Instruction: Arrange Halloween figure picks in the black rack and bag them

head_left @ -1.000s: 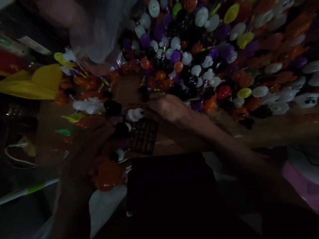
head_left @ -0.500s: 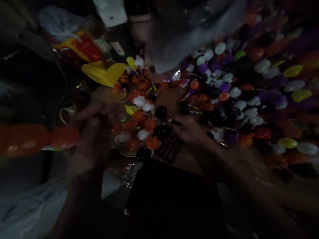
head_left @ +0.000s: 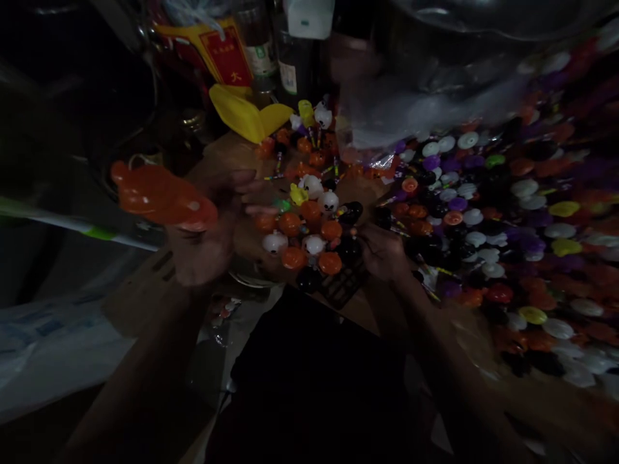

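My left hand (head_left: 206,248) is at the left of the pile, its visible fingers stretched to the right and apart. A glossy orange plastic figure (head_left: 159,193) lies across its thumb side; whether it rests on the hand or hangs in front, I cannot tell. Right of the cluster, my right hand (head_left: 387,251) has its fingertips pinched beside a black ball (head_left: 349,248). What they grip is too dark to make out. Between the hands sits a cluster of orange pumpkin-like heads (head_left: 290,224), white faced heads (head_left: 314,245) and a yellow figure (head_left: 298,193).
A large heap of coloured plastic pieces (head_left: 493,238) spreads over the right side. Behind stand a yellow scoop-like piece (head_left: 246,116), jars (head_left: 261,58) and a clear plastic bag (head_left: 387,122). A dark grid tray (head_left: 343,283) lies near my lap. A white-green rod (head_left: 72,222) crosses the left.
The view has shifted, so the table contents sit further right. The orange figure appears higher and further right, now overlapping my left hand more. My right hand stays by the black balls.
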`<state>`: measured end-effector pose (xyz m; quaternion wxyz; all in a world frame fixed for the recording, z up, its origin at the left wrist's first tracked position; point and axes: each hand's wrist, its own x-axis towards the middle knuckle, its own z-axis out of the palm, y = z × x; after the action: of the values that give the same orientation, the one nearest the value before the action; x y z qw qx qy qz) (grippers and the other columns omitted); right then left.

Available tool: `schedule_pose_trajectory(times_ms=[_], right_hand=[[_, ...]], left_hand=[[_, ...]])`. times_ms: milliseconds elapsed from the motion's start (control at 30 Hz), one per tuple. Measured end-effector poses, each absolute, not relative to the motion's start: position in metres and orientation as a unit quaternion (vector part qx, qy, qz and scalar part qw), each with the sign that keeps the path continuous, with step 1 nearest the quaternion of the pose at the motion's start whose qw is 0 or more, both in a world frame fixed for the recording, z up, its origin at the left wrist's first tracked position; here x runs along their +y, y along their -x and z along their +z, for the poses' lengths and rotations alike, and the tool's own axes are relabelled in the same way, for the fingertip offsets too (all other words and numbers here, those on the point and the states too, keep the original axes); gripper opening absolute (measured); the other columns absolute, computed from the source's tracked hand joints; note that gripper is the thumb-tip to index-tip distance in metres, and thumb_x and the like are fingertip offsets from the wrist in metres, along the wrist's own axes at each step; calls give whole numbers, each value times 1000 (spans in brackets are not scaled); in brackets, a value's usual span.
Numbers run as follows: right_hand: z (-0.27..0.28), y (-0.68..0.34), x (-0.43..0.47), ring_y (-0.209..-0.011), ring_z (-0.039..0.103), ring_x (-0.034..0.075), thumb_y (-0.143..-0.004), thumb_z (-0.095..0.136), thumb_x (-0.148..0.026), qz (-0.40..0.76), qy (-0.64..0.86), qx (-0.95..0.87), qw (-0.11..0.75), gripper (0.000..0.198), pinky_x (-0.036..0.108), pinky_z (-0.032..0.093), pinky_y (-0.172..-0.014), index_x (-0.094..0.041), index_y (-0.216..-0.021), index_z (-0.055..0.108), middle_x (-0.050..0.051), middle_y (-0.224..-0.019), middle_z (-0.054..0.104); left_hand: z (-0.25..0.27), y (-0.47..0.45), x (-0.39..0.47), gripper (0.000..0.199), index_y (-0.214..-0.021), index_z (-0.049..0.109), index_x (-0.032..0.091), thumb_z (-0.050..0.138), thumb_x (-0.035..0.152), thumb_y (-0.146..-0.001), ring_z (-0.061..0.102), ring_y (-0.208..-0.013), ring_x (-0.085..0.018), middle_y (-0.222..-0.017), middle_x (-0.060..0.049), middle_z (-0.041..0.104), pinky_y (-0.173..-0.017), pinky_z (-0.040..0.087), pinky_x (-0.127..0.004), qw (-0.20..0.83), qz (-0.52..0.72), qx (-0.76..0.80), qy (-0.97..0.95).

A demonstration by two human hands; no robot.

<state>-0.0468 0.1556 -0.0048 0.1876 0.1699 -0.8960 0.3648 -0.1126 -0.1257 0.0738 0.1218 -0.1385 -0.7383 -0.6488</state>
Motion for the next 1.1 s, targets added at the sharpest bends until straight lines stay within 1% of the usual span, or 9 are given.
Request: schedule_pose_trajectory(times_ms=[133,333,433,633,800,900,967,1033,1100], right_hand=[[-12,50,154,-83,70,19,-105,45,-29,370,-194,-891,178,31,29,56,-74,-22,-102,74,9,-92,72],[-10,56,152,-81,69,19,-102,51,-30,381,-174,-891,175,28,29,56,-73,-21,-95,76,9,-90,73],[-3,58,148,-81,70,18,-101,54,-32,411,-164,-882,162,27,29,56,-76,-22,-93,77,7,-92,75],[-12,59,138,-81,72,18,-98,57,-39,537,-124,-822,145,29,28,56,-75,-19,-90,76,7,-92,77],[-15,51,140,-83,72,18,-99,56,-40,561,-115,-808,136,29,29,57,-77,-18,-90,74,7,-88,75],[11,32,144,-88,71,21,-98,53,-27,467,-90,-847,237,22,34,59,-81,-18,-102,73,10,-94,74],[35,17,140,-102,70,24,-97,56,-26,417,-82,-861,280,28,39,59,-89,-19,-121,69,13,-111,73],[57,8,130,-120,65,28,-95,63,-31,405,-110,-871,256,44,44,57,-101,-22,-138,60,13,-131,67],[72,9,117,-127,62,28,-96,67,-35,414,-146,-869,226,49,46,55,-108,-24,-142,56,11,-137,65]], left_hand=[[85,113,-126,29,-115,66,25,67,47,-96,67,-126,-29,-131,-2,72,-95,66,-49,111,-616,-763,162],[116,117,-99,32,-124,71,27,55,41,-99,66,-129,-25,-137,0,70,-115,54,-44,-88,-504,-777,366],[112,120,-82,37,-130,68,25,55,32,-96,65,-129,-25,-138,-1,70,-114,53,-42,-93,-462,-788,397],[86,122,-65,53,-127,70,20,49,5,-80,60,-137,-28,-135,-8,71,-121,44,-59,-28,-304,-792,529],[81,125,-62,63,-119,73,24,43,0,-69,60,-136,-28,-126,-4,76,-122,41,-62,-15,-282,-808,517],[83,126,-57,57,-109,75,25,44,2,-66,68,-121,-26,-115,-4,78,-115,48,-55,-26,-283,-826,487],[85,126,-54,49,-101,75,25,45,4,-69,71,-109,-23,-105,-3,78,-112,50,-49,-40,-279,-827,487],[86,126,-52,37,-92,73,23,47,6,-73,71,-106,-23,-100,-3,78,-116,46,-49,-50,-269,-828,489],[87,128,-51,25,-85,71,22,52,9,-74,71,-107,-26,-100,-4,77,-118,44,-51,-53,-250,-841,477]])
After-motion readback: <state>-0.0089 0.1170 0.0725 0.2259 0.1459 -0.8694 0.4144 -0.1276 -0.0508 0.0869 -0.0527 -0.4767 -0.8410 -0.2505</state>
